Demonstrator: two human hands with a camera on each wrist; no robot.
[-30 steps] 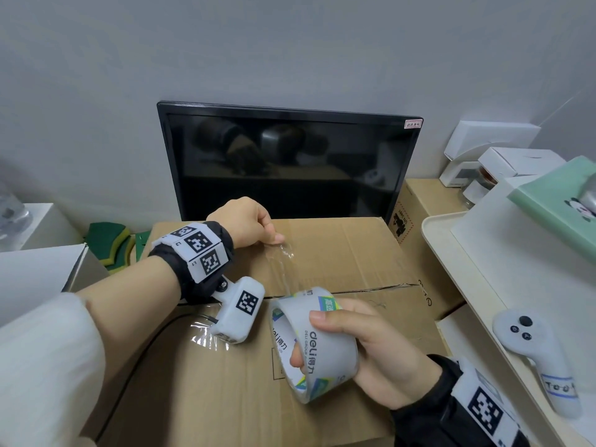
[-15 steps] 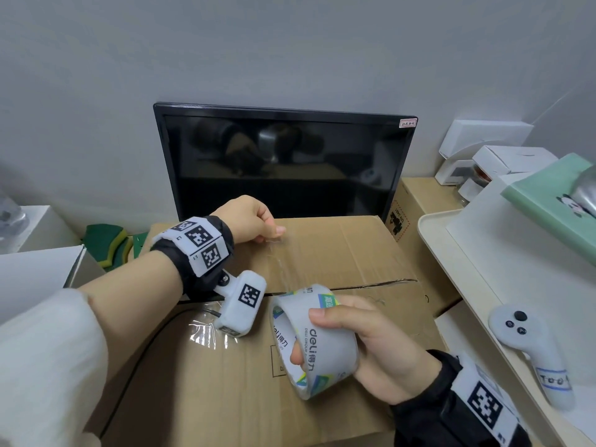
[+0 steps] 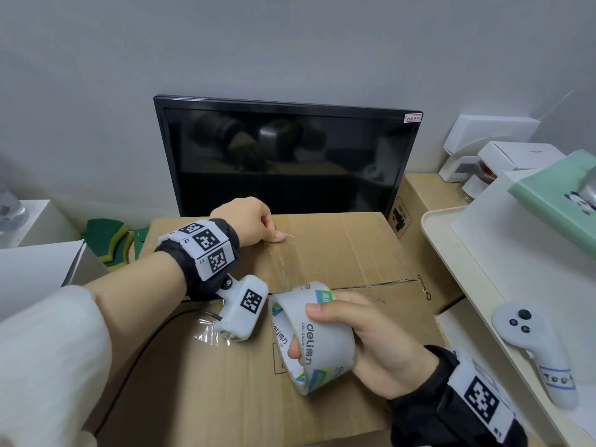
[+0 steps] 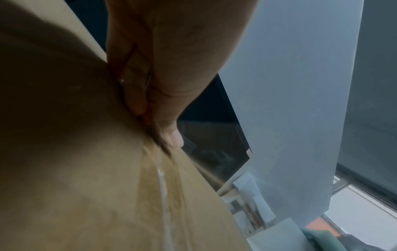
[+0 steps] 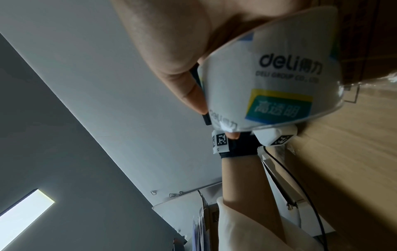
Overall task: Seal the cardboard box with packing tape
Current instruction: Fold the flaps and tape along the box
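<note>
My left hand [image 3: 250, 222] sits at the far edge of the cardboard box [image 3: 338, 253], its fingers [image 4: 171, 135] curled and pressing the free end of the tape strip [image 3: 283, 269] onto the lid. The strip runs near-to-far, crossing the flap seam [image 3: 371, 285], back to the tape roll [image 3: 311, 337] that my right hand [image 3: 364, 343] grips just off the lid, nearer me. I reckon the roll comes straight toward me next, right wrist low.
</note>
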